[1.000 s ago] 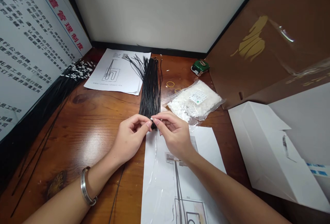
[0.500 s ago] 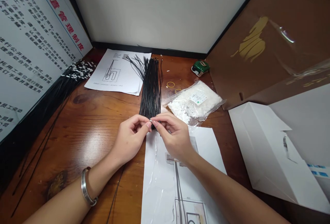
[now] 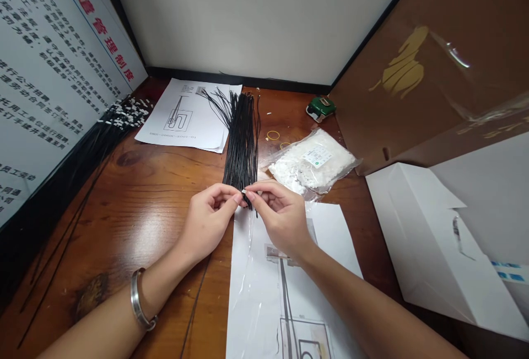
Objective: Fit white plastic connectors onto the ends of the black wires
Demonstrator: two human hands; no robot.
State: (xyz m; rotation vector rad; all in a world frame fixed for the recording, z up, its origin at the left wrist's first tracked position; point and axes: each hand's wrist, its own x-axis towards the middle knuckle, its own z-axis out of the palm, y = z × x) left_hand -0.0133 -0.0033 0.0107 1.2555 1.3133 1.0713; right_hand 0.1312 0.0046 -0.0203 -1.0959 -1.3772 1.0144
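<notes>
Near the middle of the wooden table, my left hand (image 3: 212,218) pinches the end of a black wire (image 3: 195,306), which trails down below it. My right hand (image 3: 283,215) is closed just beside it, thumb and forefinger on a tiny white connector (image 3: 244,191). The fingertips of both hands nearly meet. Behind them lies a bundle of black wires (image 3: 241,144), its near ends showing between my hands. A clear bag of white connectors (image 3: 320,157) rests behind my right hand. Whether the wire is inside the connector is too small to tell.
A printed drawing (image 3: 252,293) lies under my right hand, and more sheets (image 3: 159,111) lie at the back left. White-tipped black wires (image 3: 128,112) are on the left. A green tape measure (image 3: 320,108), rubber bands (image 3: 273,135) and a white box (image 3: 430,237) are also around.
The fingertips have come slightly apart, with the right fingers a little further right. The wire trailing below my left hand has shifted right.
</notes>
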